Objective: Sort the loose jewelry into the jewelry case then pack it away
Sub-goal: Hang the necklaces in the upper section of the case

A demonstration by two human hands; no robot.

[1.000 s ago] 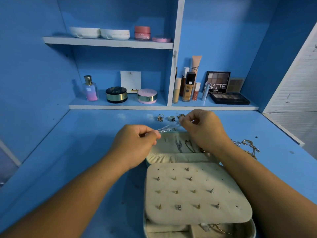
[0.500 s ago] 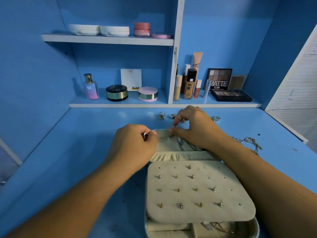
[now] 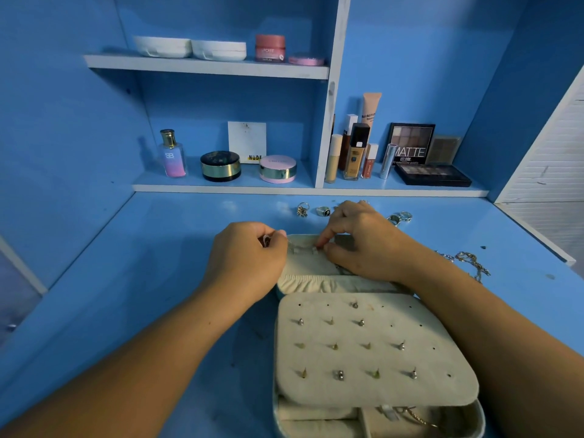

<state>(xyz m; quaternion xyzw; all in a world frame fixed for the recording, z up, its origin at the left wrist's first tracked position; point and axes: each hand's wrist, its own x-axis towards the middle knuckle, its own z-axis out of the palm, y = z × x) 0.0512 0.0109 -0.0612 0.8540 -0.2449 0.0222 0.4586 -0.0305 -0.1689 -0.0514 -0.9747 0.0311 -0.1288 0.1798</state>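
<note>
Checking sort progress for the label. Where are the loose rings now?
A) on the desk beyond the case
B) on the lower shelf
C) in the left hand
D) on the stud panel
A: the rings lie on the blue desk beyond the open jewelry case, short of the shelf, while the left hand and right hand both pinch a thin chain at the lid's far edge.

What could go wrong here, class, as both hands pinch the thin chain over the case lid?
1. The thin chain, pinched between left hand and right hand, may slip or kink.
2. The right forearm lies near the loose necklaces and might drag them.
3. The rings behind the right hand could get knocked.
</note>
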